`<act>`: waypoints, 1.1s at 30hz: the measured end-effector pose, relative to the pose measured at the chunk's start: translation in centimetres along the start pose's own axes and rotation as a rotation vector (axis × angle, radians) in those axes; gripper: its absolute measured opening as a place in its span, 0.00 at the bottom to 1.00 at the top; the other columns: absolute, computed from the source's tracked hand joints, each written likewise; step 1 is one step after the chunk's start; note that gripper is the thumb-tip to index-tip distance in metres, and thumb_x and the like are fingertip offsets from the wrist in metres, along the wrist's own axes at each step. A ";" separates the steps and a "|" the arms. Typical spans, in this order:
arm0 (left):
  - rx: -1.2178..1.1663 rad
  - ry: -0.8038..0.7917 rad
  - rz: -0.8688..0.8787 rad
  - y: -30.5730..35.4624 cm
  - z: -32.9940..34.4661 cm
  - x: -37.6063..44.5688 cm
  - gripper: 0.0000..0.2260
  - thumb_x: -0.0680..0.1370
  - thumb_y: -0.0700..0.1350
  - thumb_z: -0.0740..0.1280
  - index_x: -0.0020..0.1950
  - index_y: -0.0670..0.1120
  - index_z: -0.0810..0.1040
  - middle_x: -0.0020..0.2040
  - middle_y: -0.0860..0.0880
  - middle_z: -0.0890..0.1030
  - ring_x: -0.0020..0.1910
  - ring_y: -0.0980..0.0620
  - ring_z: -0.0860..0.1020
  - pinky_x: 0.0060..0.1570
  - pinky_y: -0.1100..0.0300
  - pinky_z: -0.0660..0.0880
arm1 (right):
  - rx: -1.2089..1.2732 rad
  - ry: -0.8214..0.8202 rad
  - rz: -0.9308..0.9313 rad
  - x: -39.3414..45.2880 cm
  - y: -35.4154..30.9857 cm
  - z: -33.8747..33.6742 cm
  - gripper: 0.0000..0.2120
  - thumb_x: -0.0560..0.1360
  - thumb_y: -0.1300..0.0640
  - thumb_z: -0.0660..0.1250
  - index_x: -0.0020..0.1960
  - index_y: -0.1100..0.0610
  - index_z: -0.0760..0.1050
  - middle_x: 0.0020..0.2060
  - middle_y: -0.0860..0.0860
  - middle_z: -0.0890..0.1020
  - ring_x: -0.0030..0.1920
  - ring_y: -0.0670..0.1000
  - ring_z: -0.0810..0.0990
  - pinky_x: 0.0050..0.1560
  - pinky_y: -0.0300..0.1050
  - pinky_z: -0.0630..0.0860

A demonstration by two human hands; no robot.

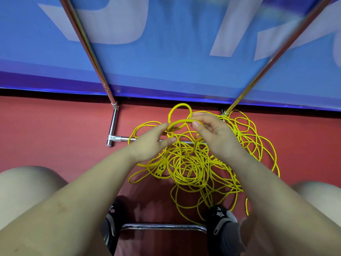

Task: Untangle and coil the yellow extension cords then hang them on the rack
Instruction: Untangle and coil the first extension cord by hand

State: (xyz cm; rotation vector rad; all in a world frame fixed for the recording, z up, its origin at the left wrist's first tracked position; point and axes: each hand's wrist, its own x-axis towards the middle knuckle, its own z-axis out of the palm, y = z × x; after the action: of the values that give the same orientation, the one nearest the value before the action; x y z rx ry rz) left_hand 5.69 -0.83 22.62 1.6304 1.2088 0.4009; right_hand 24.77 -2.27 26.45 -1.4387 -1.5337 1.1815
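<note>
Both hands are raised over the cords, each holding part of the same lifted loop. The left hand (150,143) pinches the yellow strand between thumb and forefinger at the loop's left end; the right hand (215,134) has its thumb and fingers curled round the strand at the loop's right end. Between them the loop arches upward, and a second, rounder loop stands just behind it.

The yellow extension cords (195,163) are thin, bright yellow and round in section, heaped in one loose tangle on the red floor (55,130). Many overlapping rings cross each other in the middle of the heap, directly below the hands, while wider, slacker loops spread out on the heap's right side. A yellow socket end (160,168) with dark slots lies at the heap's left edge, under the left wrist.

The rack (114,124) is of shiny metal tube. Its low bar runs under the far part of the heap, and its two uprights rise away on either side, the right one meeting the floor at the heap's far right corner. Behind the rack hangs a blue banner (166,52) with pale lettering.

Nearest the camera, two dark shoes (223,224) stand at the heap's near edge, with a chrome rail (162,227) between them and bare knees to either side.
</note>
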 end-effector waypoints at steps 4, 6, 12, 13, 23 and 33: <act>0.090 0.240 0.022 -0.1 -0.2 0.3 0.08 0.79 0.45 0.64 0.54 0.43 0.77 0.47 0.51 0.79 0.48 0.53 0.75 0.50 0.59 0.69 | -0.010 0.087 -0.023 0.0 -0.5 -0.1 0.11 0.77 0.58 0.63 0.47 0.41 0.74 0.57 0.51 0.76 0.55 0.50 0.76 0.59 0.48 0.73; 0.082 0.341 0.010 -0.2 -0.6 0.4 0.03 0.78 0.46 0.65 0.48 0.47 0.76 0.42 0.53 0.78 0.43 0.52 0.75 0.46 0.59 0.69 | -0.061 0.211 0.010 0.2 -0.5 -0.7 0.09 0.77 0.58 0.63 0.47 0.43 0.74 0.54 0.52 0.78 0.54 0.51 0.77 0.59 0.47 0.72; 0.036 0.361 0.039 0.0 -0.8 0.3 0.03 0.78 0.46 0.66 0.45 0.51 0.74 0.38 0.50 0.78 0.38 0.51 0.76 0.43 0.57 0.73 | -0.220 0.351 0.159 0.5 0.5 -1.7 0.08 0.79 0.56 0.61 0.54 0.55 0.77 0.46 0.50 0.79 0.40 0.43 0.74 0.43 0.36 0.69; -0.013 0.342 0.051 0.1 -0.8 0.3 0.03 0.78 0.45 0.66 0.44 0.52 0.75 0.38 0.50 0.78 0.37 0.52 0.76 0.40 0.57 0.74 | -0.216 0.325 0.164 0.5 0.5 -1.6 0.09 0.79 0.57 0.61 0.56 0.54 0.76 0.47 0.49 0.79 0.37 0.39 0.73 0.40 0.35 0.68; -0.077 0.221 0.135 1.6 -0.7 0.0 0.04 0.78 0.44 0.66 0.44 0.48 0.78 0.31 0.56 0.73 0.30 0.60 0.67 0.34 0.65 0.66 | -0.240 -0.008 0.048 -0.6 0.3 1.2 0.04 0.74 0.57 0.69 0.48 0.50 0.76 0.37 0.42 0.78 0.41 0.43 0.77 0.44 0.29 0.70; 0.114 0.011 -0.031 -0.5 -0.8 0.2 0.14 0.77 0.52 0.67 0.39 0.42 0.74 0.33 0.45 0.78 0.36 0.43 0.76 0.43 0.45 0.74 | -0.174 0.291 0.009 0.4 -0.9 -1.6 0.04 0.76 0.58 0.66 0.44 0.49 0.76 0.39 0.48 0.81 0.39 0.43 0.78 0.40 0.27 0.69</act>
State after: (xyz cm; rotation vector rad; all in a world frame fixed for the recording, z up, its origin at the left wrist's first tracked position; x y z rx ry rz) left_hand 4.88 -0.25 22.46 1.7054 1.2839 0.3271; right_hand 25.90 -1.64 27.75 -1.6517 -1.4528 0.8153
